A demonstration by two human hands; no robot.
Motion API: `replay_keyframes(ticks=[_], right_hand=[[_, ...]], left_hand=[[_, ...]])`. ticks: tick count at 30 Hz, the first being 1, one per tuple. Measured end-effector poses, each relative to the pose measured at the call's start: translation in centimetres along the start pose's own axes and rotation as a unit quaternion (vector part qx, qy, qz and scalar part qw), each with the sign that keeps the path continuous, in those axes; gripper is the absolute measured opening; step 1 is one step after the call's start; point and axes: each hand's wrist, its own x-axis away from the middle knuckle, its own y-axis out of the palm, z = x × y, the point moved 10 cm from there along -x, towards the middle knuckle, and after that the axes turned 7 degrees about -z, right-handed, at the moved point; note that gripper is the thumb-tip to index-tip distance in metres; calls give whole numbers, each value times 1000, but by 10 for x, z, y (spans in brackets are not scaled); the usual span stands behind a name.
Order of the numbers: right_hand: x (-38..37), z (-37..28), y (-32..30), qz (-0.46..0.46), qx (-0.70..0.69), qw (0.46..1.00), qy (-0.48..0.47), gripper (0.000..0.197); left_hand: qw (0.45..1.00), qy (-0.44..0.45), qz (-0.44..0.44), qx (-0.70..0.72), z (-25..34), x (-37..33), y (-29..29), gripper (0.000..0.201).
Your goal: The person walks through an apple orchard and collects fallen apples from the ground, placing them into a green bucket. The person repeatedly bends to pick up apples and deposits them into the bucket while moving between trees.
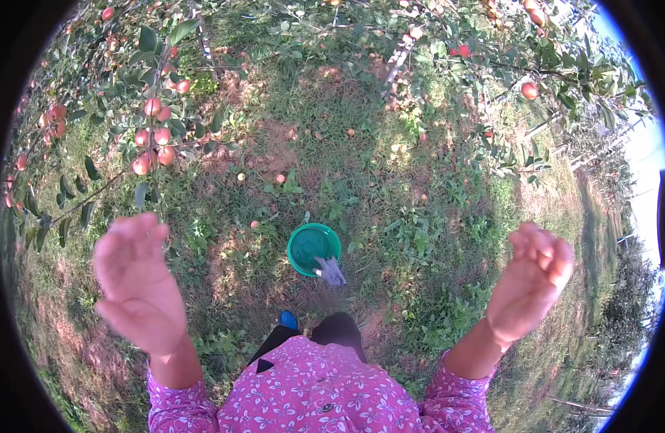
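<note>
My left hand point(141, 285) is raised on the left, palm showing, thumb apart and fingers loosely bent; it is slightly blurred and holds nothing. Just above it hangs a cluster of red apples point(153, 107) on a leafy branch, not touched. On the right my right hand point(529, 285) is raised too, its fingers loosely curled but apart, with nothing seen in it. Between the hands, lower down, a green bucket point(291, 249) stands on the grass. A grey cloth-like item point(331, 272), perhaps gloves, drapes over its rim.
Apple branches reach in from the upper left and upper right, one bearing a single red apple point(529, 91). Fallen apples, such as a small one point(280, 178), lie scattered on the weedy grass point(390, 187). My blue shoe point(288, 320) is just below the bucket.
</note>
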Motion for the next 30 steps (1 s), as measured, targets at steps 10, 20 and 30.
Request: replay_keyframes(ticks=[10, 20, 30], right_hand=[[535, 419, -21, -31, 87, 659, 746, 49], [738, 627, 23, -209, 151, 502, 826, 62], [799, 712, 71, -260, 0, 458, 850, 66]], left_hand=[[672, -741, 6, 21, -309, 408, 55, 32], [518, -843, 144, 1, -371, 568, 82, 31], [480, -859, 176, 42, -420, 647, 112, 32]])
